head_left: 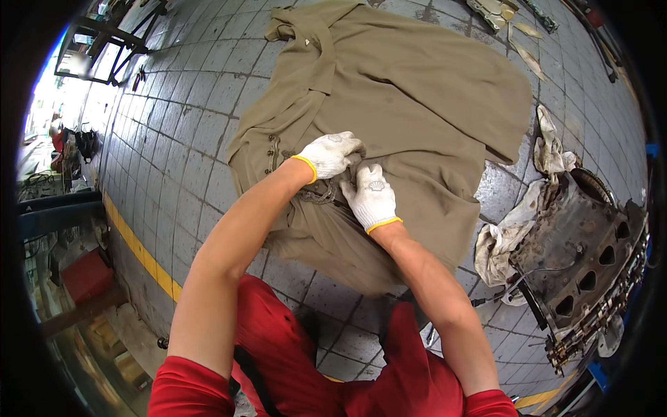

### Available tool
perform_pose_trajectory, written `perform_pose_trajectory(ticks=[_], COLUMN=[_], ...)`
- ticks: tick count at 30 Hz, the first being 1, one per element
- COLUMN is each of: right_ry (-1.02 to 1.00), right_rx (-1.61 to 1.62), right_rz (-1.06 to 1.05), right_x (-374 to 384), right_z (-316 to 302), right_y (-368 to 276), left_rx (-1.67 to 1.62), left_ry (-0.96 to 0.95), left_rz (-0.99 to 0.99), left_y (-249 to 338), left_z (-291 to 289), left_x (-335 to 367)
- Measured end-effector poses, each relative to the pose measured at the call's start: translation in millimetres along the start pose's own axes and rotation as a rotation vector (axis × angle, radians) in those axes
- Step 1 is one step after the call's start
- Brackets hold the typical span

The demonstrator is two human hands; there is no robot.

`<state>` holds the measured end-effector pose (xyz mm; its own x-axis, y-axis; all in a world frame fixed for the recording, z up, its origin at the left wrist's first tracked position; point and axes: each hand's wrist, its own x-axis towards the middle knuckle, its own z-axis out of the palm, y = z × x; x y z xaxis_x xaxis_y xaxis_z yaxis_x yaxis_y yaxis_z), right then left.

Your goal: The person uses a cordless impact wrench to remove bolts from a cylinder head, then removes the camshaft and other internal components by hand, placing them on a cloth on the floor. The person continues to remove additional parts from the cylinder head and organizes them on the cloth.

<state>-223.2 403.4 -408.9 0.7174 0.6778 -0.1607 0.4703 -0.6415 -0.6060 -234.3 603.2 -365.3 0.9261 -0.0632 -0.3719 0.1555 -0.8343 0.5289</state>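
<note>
A large tan-brown cloth (410,76), rumpled like a garment, lies spread on the floor in front of me. Both my hands wear white knit gloves with yellow cuffs and meet over its middle. My left hand (332,154) is closed, its fingers curled down toward a small greyish-brown thing between the hands. Just below and to its right, my right hand (372,199) is also closed, with its fingertips against the same spot. The gloves hide what they grip. A dark metal chain-like part (319,192) lies on the cloth under my hands, and a similar strip (273,153) is to the left.
Grey tiles (184,104) surround the cloth, with a yellow line (142,240) at left. A dark, greasy engine part (577,247) rests at right beside dirty white rags (511,233). A black metal frame (104,48) stands far left, and a red box (87,276) nearer.
</note>
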Motion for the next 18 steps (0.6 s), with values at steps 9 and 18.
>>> perform_pose_trajectory(ticks=[9,18], right_ry=[-0.002,0.035], right_rx=[0.216,0.265], right_rz=[-0.036,-0.025], right_x=[2,-7], right_z=[10,0], right_y=[20,40], left_rx=[0.005,-0.034], left_ry=[-0.051,-0.178], left_rz=[-0.024,-0.051], left_y=[-12,4], left_z=[22,9], left_x=[-2,-6])
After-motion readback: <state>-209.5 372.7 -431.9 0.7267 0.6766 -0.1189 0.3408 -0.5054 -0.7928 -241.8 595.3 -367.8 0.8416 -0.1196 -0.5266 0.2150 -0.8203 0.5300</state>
